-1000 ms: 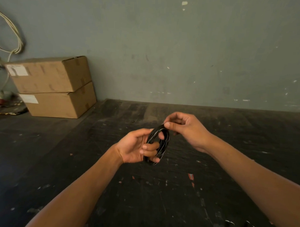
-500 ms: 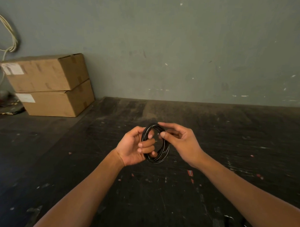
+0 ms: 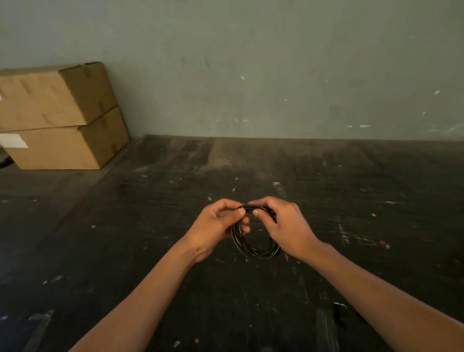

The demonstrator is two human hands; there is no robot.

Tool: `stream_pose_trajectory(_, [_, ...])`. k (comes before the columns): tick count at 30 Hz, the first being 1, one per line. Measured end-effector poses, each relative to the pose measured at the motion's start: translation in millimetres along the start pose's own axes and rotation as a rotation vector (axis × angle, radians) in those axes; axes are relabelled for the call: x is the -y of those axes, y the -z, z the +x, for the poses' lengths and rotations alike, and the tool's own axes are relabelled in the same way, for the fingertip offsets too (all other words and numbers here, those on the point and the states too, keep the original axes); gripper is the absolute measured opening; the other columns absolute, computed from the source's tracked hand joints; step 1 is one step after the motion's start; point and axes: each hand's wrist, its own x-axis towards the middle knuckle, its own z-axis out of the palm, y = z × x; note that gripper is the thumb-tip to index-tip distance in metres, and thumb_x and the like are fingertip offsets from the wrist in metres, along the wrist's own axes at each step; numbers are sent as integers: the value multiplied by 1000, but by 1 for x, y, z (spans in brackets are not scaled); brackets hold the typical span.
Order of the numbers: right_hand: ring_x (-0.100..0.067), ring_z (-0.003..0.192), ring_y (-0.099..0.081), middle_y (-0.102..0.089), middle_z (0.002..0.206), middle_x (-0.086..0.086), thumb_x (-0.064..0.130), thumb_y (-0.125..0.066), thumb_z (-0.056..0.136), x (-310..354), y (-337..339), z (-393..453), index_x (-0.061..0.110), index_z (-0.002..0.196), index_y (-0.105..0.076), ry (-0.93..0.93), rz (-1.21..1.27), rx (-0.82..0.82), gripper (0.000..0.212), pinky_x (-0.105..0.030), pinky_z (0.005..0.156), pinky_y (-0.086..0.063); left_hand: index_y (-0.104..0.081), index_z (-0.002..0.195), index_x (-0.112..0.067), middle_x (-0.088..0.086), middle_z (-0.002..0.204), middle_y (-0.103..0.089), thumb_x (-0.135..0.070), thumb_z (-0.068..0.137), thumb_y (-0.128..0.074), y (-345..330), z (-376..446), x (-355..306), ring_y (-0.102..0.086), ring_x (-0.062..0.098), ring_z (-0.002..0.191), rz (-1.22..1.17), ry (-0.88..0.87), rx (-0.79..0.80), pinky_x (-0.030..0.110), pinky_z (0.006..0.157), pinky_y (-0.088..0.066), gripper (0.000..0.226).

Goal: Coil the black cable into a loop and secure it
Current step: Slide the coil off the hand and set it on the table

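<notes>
Above dark floor (image 3: 144, 251), both hands pinching black cable (image 3: 252, 249)

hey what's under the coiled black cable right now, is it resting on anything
The black cable hangs in the air as a loop, pinched at its top by the left hand and right hand. Under it is only the dark scuffed floor. The fingers cover the loop's top.

Single head-worn view, forward and down, close over dark table (image 3: 144, 251).
</notes>
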Motion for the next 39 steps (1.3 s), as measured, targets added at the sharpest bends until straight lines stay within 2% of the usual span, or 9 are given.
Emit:
stream_pose_trajectory(7, [0, 94, -62, -72, 104, 6, 16, -63, 94, -25, -8, -31, 16, 113, -69, -85, -43, 45, 20, -4, 78, -40, -63, 111, -3, 6, 76, -65, -7, 97, -54, -13, -5, 40, -63, 16, 65, -258, 198, 19, 37, 77, -59, 17])
stream_pose_trajectory(11, [2, 92, -60, -70, 103, 4, 15, -61, 94, -42, -11, -56, 15, 115, -68, -126, -51, 78, 22, -5, 79, -42, -59, 106, -7, 2, 66, -52, -12, 101, -45, -34, -8, 62, -46, 11, 53, -439, 376, -8, 32, 61, -52, 16])
stream_pose_trajectory(15, [0, 99, -60, -68, 105, 5, 15, -59, 95, -59, -13, -86, 15, 118, -66, -152, -84, 61, 24, -18, 90, -46, -58, 105, -10, -3, 59, -42, -16, 101, -41, -56, -9, 80, -32, 10, 49, -442, 507, -63, 26, 49, -36, 19])
stream_pose_trajectory(18, [9, 98, -56, -65, 103, 10, 14, -59, 95, -69, -10, -105, 15, 117, -67, -192, -62, 50, 24, -13, 90, -43, -56, 99, -12, -4, 56, -38, -18, 102, -41, -71, -10, 93, -28, 9, 46, -447, 578, -68, 24, 43, -33, 17])
stream_pose_trajectory(23, [5, 88, -62, -66, 98, 12, 27, -59, 95, -84, 5, -124, 23, 117, -66, -404, 24, 191, 23, -16, 76, -50, -58, 101, -11, -5, 53, -43, -15, 102, -42, -87, -14, 115, -34, 7, 43, -219, 579, -105, 25, 47, -32, 16])
stream_pose_trajectory(26, [6, 74, -62, -66, 92, 10, 33, -56, 97, -102, 24, -134, 25, 120, -63, -633, -15, 135, 25, -13, 61, -44, -58, 106, -9, -1, 62, -45, -13, 102, -44, -84, -15, 122, -37, 8, 46, -118, 561, -149, 25, 47, -33, 15])
stream_pose_trajectory(31, [-15, 88, -66, -69, 102, -4, 29, -58, 95, -126, 38, -159, 19, 113, -62, -935, -294, 298, 20, -34, 80, -56, -56, 108, -9, 5, 77, -44, -11, 102, -43, -74, -15, 134, -38, 13, 58, 68, 514, -199, 26, 50, -35, 14])
stream_pose_trajectory(36, [-16, 85, -64, -62, 95, 1, 29, -60, 94, -123, 21, -169, 20, 119, -58, -946, -439, 388, 27, -33, 75, -56, -56, 113, -15, 6, 89, -50, -18, 102, -46, -72, -13, 146, -43, 14, 65, 194, 511, -168, 27, 55, -40, 15])
stream_pose_trajectory(39, [-19, 93, -65, -65, 107, -5, 21, -57, 95, -122, 19, -166, 19, 122, -57, -937, -479, 408, 28, -37, 81, -58, -55, 112, -18, 6, 93, -52, -24, 102, -47, -71, -13, 148, -47, 15, 69, 251, 518, -149, 30, 60, -42, 14])
